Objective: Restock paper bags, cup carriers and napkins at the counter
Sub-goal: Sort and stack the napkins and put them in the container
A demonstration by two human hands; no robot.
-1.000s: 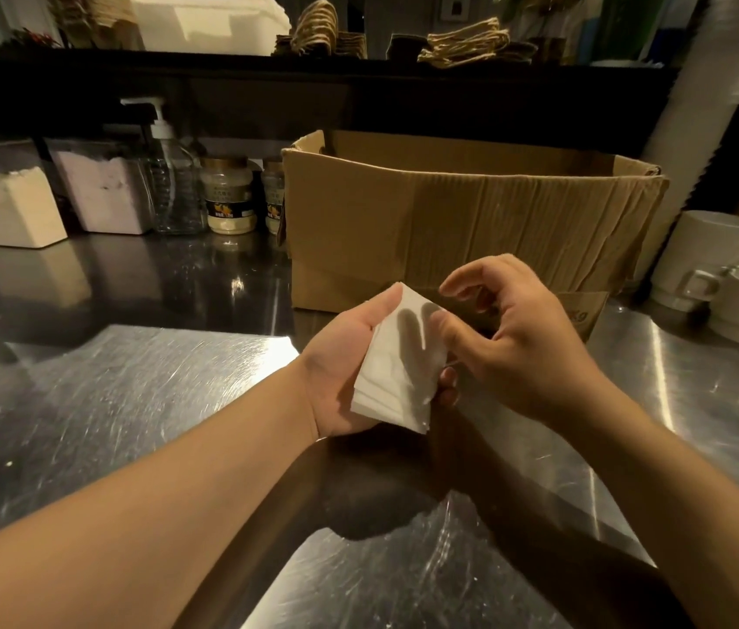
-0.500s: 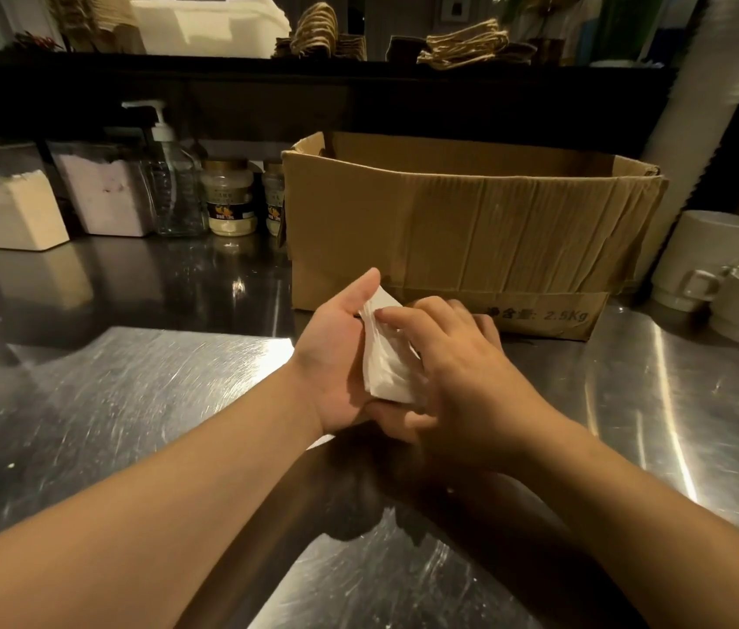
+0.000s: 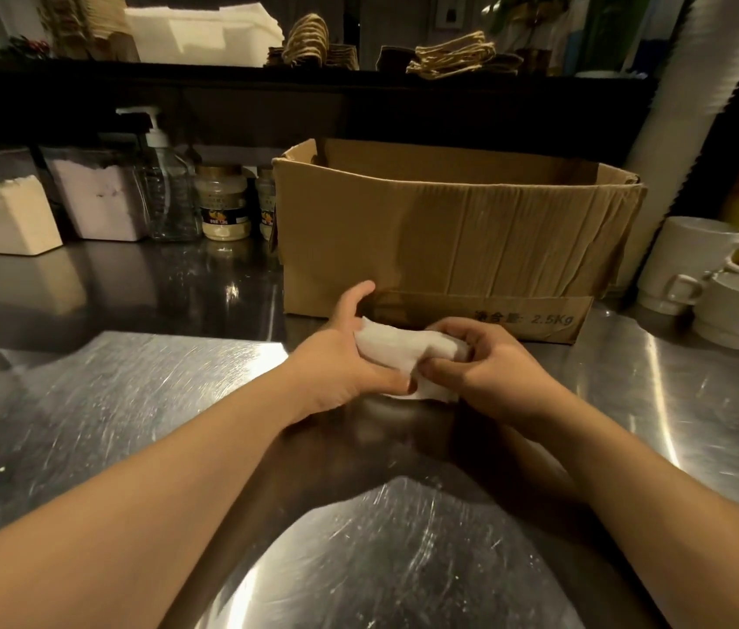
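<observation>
We hold a small stack of white napkins (image 3: 397, 351) between both hands, just above the desk (image 3: 131, 401) and right in front of the cardboard box (image 3: 449, 229). Our left hand (image 3: 340, 367) cups the stack from the left, its thumb lifted toward the box and its fingers closed under the paper. Our right hand (image 3: 490, 370) has its grip curled tight round the right end, thumb pinching the lower edge. Both forearms reach in from the bottom corners, bare, meeting at the stack.

The desk is scratched stainless steel, shining under a warm, dim light. The box stands open on it, creased, with "2.5Kg" printed on its lower front flap after some characters we cannot read. Left of it are two jars (image 3: 224, 202) with dark labels too small to read, a clear pump bottle (image 3: 168, 192), and two containers of pale powder (image 3: 9, 217). On the right stand white mugs (image 3: 685, 265), stacked. Behind runs a dark shelf (image 3: 358, 84) carrying a white napkin pile (image 3: 204, 36) and brown bags with twine handles (image 3: 454, 54).
</observation>
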